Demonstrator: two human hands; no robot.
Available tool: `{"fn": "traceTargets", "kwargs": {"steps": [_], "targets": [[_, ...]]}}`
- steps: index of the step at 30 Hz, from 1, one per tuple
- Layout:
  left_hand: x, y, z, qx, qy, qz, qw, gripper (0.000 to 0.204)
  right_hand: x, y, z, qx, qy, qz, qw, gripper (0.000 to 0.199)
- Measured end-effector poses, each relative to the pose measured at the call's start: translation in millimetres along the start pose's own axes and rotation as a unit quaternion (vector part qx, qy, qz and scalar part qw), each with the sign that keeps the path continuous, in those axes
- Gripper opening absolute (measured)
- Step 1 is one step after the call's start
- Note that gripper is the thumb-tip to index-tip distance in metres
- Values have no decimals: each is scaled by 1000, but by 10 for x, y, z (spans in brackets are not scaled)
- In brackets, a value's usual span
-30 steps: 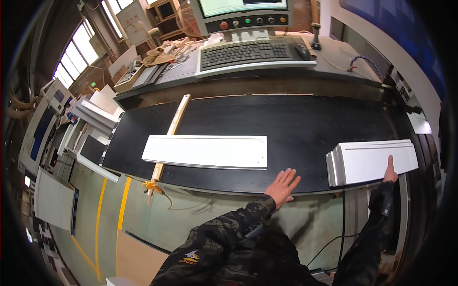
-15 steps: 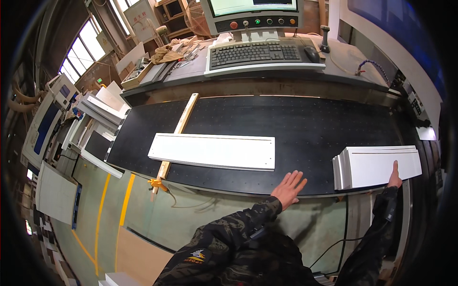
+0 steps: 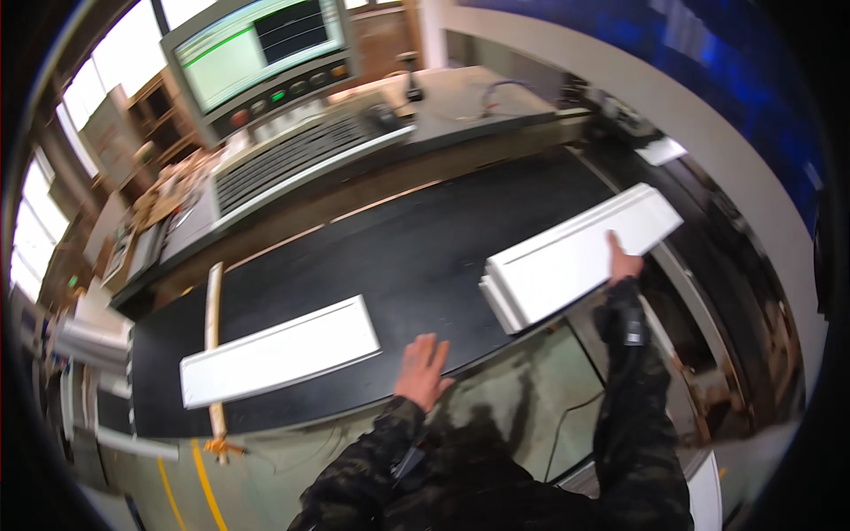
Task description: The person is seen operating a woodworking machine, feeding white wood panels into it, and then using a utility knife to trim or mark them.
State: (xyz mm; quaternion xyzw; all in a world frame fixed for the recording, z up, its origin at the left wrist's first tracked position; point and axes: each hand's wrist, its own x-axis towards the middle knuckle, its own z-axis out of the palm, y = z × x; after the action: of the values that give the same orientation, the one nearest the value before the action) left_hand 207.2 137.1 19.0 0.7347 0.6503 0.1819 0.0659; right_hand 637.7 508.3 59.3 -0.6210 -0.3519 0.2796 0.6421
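Hands first, in the head view: the left hand (image 3: pixel 423 370) lies flat and spread, fingers apart, on the near edge of the wide black machine bed (image 3: pixel 416 248), gripping nothing, while the right hand (image 3: pixel 622 263) rests against the near long edge of a stack of long white moulded panels (image 3: pixel 575 261); whether its fingers curl under the stack or only press on its edge cannot be told. The stack lies on the right part of the bed, skewed to the bed's edge, with its near left corner at the front rim. A single long white panel (image 3: pixel 279 361) lies flat well to the left, touching a thin pale wooden strip (image 3: pixel 212 336) that crosses its far left end. Behind the bed stand a grey keyboard console (image 3: pixel 301 155) and a monitor with a green-lined screen (image 3: pixel 261 44). One risk, as I judge it, is that the stacked panels are held from one side only, so a push could shear the upper pieces off the lower ones or swing the near corner over the rim. Another is the flat left hand, which sits where a sliding stack could pinch it.
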Motion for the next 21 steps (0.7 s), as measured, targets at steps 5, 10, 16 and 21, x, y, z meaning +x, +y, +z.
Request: {"fn": "traceTargets", "kwargs": {"steps": [5,10,16,21], "targets": [[30,91,-34,38,4,0,999,92,-125,-138,12,-21,18,16,999,62],[55,83,56,27,2,7,1000,91,-185,-193,-54,-80,43,42,995,106],[54,145,1,38,-6,-1,999,94,-443,-626,-80,-114,87,97,985,82],[71,174,28,41,-4,8,999,95,-358,-553,-166,-100,81,85,988,89]]}}
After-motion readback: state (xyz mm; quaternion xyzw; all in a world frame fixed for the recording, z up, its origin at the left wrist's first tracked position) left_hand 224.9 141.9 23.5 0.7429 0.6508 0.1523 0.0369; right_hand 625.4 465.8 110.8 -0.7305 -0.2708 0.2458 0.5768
